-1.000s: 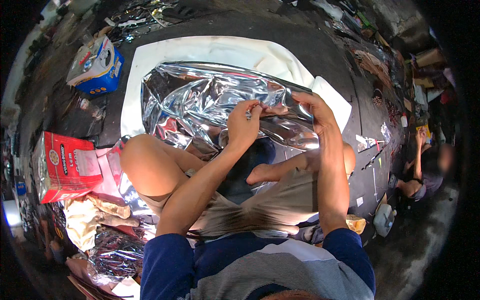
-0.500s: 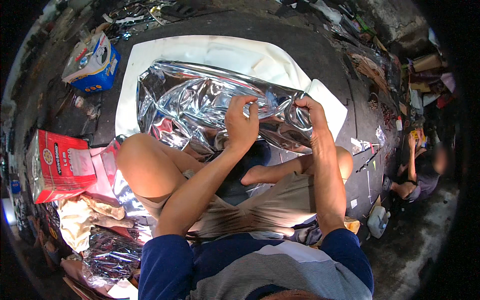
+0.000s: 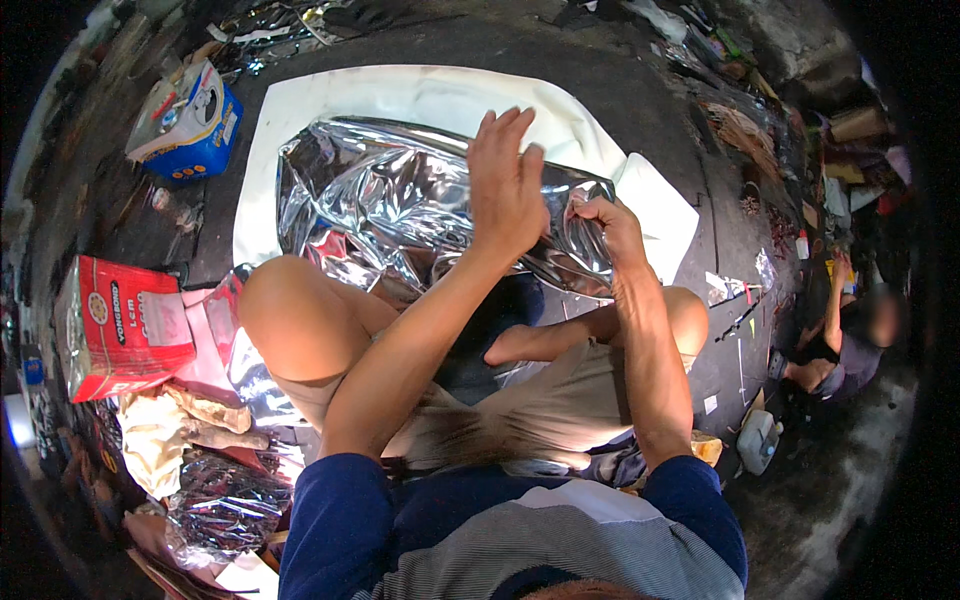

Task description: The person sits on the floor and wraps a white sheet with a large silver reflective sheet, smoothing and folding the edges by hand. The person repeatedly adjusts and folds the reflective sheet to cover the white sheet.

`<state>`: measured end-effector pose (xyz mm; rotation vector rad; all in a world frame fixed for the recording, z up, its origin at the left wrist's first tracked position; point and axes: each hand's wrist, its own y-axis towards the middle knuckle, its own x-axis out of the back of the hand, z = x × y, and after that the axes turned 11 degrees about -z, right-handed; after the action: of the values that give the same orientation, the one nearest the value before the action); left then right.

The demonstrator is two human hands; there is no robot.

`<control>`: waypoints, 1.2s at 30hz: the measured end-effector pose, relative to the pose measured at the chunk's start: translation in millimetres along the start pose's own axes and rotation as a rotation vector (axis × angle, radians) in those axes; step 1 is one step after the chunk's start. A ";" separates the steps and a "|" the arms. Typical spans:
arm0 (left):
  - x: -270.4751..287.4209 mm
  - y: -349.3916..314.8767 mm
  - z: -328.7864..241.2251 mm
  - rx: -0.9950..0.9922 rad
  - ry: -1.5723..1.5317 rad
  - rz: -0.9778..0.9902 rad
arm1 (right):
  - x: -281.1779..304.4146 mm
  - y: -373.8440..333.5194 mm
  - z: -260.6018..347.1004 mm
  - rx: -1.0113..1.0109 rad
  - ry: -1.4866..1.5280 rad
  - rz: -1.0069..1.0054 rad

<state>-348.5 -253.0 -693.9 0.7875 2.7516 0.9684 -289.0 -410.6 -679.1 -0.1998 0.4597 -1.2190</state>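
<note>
A shiny silver foil sheet (image 3: pixel 375 195), crumpled and reflective, lies in front of my crossed legs on a larger white sheet (image 3: pixel 660 215). Over the foil's right half, my left hand (image 3: pixel 508 185) is raised with its fingers stretched out, and nothing shows in it. At the foil's right end my right hand (image 3: pixel 615 230) is closed, thumb and forefinger pinching the foil where it bunches up. The part of the foil beneath my left hand is hidden.
To the left stand a blue and white box (image 3: pixel 190 125) and a red tin (image 3: pixel 125 325). Nearer lie a cream cloth (image 3: pixel 155 440) and a clump of dark foil (image 3: pixel 225 505). On the right are a white jug (image 3: pixel 758 440) and another person (image 3: pixel 850 340) sitting on the floor.
My left hand has moved up and slightly right, its fingers going from curled to stretched out. My right hand has shifted slightly down and left, still pinching the foil.
</note>
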 end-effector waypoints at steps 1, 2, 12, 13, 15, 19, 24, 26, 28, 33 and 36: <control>-6.1 0.2 2.8 0.096 0.074 0.123 | -14.2 -10.4 1.2 0.047 -0.060 -0.026; -12.0 2.3 5.0 0.198 0.134 0.148 | -24.6 -20.2 3.9 0.099 -0.120 -0.059; -28.1 33.6 55.2 0.278 0.731 0.505 | -34.0 -37.9 -13.5 0.396 -0.291 -0.037; -20.5 33.2 64.1 0.216 0.695 0.293 | -45.1 -59.1 -11.6 0.401 -0.302 -0.008; -14.0 29.5 77.3 0.163 0.727 0.250 | -34.5 -47.8 -17.6 0.414 -0.383 -0.004; 20.8 90.4 68.1 -0.025 0.636 -0.065 | 3.6 -14.9 6.7 0.227 -0.222 0.071; 62.2 111.9 7.4 0.116 0.118 0.074 | -6.5 -21.8 3.5 0.140 -0.030 -0.121; 64.9 81.8 -3.2 0.188 0.015 0.234 | -12.4 -24.8 6.6 0.097 0.021 -0.162; 66.9 53.7 -9.3 0.291 -0.012 0.323 | -11.6 -24.7 6.9 0.096 0.037 -0.135; 52.3 -6.3 19.0 0.426 -0.166 0.319 | 6.8 -4.2 -2.2 0.223 -0.053 -0.062; 51.8 -12.3 4.0 0.409 -0.143 0.304 | 0.2 -9.1 1.2 0.091 0.100 -0.116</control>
<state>-397.1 -232.5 -701.6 1.3092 2.7854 0.3590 -296.2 -414.0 -674.5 -0.0889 0.4831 -1.3653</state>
